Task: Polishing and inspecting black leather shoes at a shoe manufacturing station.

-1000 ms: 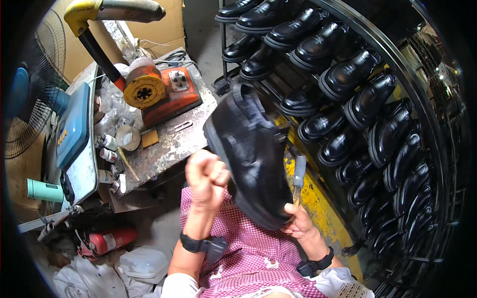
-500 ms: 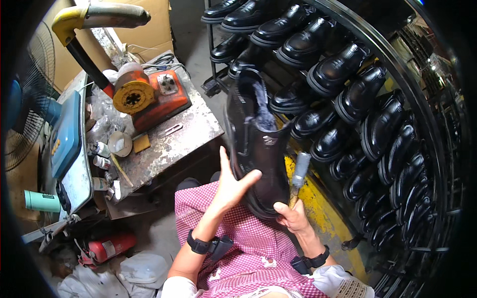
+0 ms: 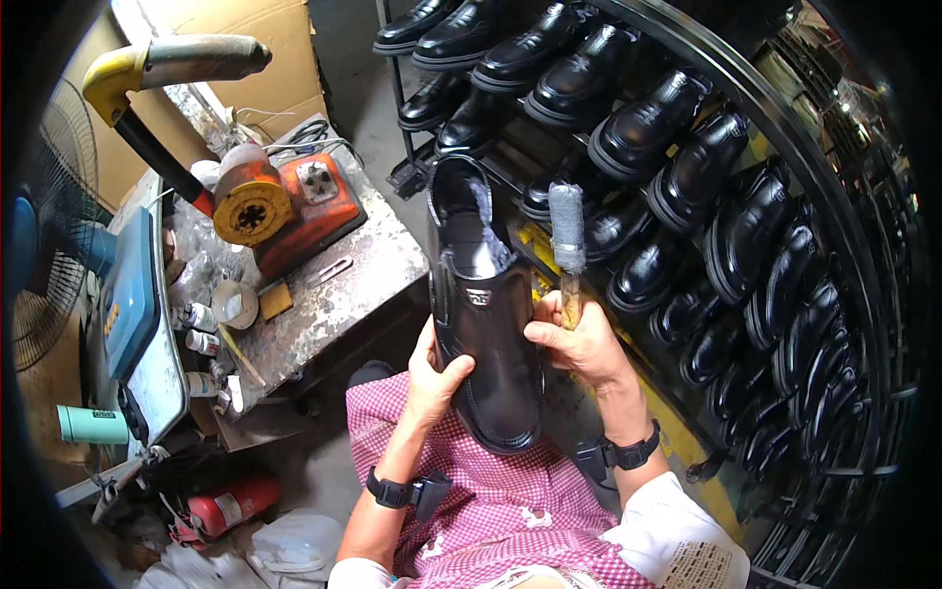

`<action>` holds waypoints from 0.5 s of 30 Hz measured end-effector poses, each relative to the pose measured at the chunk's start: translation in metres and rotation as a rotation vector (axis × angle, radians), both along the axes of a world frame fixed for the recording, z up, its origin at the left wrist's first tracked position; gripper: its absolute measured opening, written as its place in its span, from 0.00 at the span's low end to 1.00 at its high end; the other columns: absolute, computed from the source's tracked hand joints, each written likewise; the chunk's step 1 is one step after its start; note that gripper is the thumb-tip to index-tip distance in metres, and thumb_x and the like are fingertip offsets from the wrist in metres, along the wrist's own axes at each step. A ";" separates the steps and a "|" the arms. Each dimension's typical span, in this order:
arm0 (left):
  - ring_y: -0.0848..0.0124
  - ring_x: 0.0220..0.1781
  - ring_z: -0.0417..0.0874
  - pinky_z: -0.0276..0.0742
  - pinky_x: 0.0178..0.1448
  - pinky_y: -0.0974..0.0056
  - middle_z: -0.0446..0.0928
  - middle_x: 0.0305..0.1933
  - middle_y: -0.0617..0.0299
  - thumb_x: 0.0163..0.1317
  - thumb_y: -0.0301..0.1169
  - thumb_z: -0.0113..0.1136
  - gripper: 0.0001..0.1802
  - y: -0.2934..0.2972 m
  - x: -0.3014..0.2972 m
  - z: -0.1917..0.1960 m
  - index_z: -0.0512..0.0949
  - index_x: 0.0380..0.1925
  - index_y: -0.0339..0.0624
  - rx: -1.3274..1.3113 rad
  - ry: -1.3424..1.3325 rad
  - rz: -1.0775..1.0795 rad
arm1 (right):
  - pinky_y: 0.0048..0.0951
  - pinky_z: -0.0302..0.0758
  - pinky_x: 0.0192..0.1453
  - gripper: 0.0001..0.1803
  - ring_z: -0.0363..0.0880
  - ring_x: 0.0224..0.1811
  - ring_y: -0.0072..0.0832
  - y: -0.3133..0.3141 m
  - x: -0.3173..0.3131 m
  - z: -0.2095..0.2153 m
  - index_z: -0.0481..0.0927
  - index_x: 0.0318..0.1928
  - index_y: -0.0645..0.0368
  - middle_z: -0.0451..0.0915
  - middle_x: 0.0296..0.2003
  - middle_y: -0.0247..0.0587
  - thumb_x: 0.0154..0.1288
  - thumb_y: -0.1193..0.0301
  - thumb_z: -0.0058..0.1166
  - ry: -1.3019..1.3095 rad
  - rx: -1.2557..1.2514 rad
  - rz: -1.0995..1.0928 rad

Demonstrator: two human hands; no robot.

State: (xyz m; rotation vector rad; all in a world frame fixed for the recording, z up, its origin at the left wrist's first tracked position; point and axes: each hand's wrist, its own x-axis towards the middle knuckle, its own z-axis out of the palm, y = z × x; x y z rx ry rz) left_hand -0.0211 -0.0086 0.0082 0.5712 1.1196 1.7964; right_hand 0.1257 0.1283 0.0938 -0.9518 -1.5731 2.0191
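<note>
A black leather ankle boot [image 3: 488, 344] is held over my lap, toe toward me and its lined opening away from me. My left hand [image 3: 432, 381] grips its left side, thumb on the upper. On the other side, my right hand [image 3: 587, 344] has its thumb at the boot's right edge. That same hand is closed round the wooden handle of a padded stick [image 3: 566, 228], whose grey wrapped head points up and away from me. The fingers under the boot are hidden.
To the right stands a curved metal rack [image 3: 765, 98] with rows of black shoes [image 3: 643, 128]. At left, a worn table [image 3: 383, 257] carries an orange machine [image 3: 312, 218], bottles [image 3: 201, 316] and a blue lid [image 3: 132, 294]. A fan [image 3: 64, 216] and a red fire extinguisher [image 3: 231, 506] are farther left.
The boot has shifted a little left and turned, its top now facing up more squarely. My right hand has risen along its right side, carrying the padded stick higher.
</note>
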 end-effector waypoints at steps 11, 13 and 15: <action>0.64 0.66 0.64 0.58 0.68 0.63 0.63 0.64 0.52 0.44 0.37 0.74 0.55 0.014 0.008 0.027 0.49 0.68 0.37 -0.077 0.326 -0.077 | 0.14 0.50 0.10 0.12 0.49 0.06 0.09 0.031 0.034 -0.003 0.69 0.28 0.60 0.59 0.13 0.22 0.68 0.67 0.47 0.404 -0.627 0.130; 0.63 0.65 0.66 0.61 0.67 0.62 0.64 0.64 0.50 0.44 0.38 0.74 0.55 0.019 0.012 0.034 0.49 0.68 0.38 -0.088 0.383 -0.070 | 0.14 0.50 0.10 0.13 0.49 0.06 0.08 0.040 0.040 0.000 0.70 0.29 0.60 0.59 0.13 0.21 0.68 0.66 0.47 0.431 -0.584 0.142; 0.61 0.63 0.69 0.64 0.65 0.61 0.65 0.63 0.48 0.44 0.38 0.74 0.55 0.021 0.016 0.048 0.49 0.67 0.37 -0.112 0.515 -0.022 | 0.14 0.49 0.09 0.14 0.49 0.05 0.09 0.046 0.049 0.000 0.70 0.27 0.60 0.58 0.12 0.20 0.69 0.65 0.46 0.366 -0.435 0.101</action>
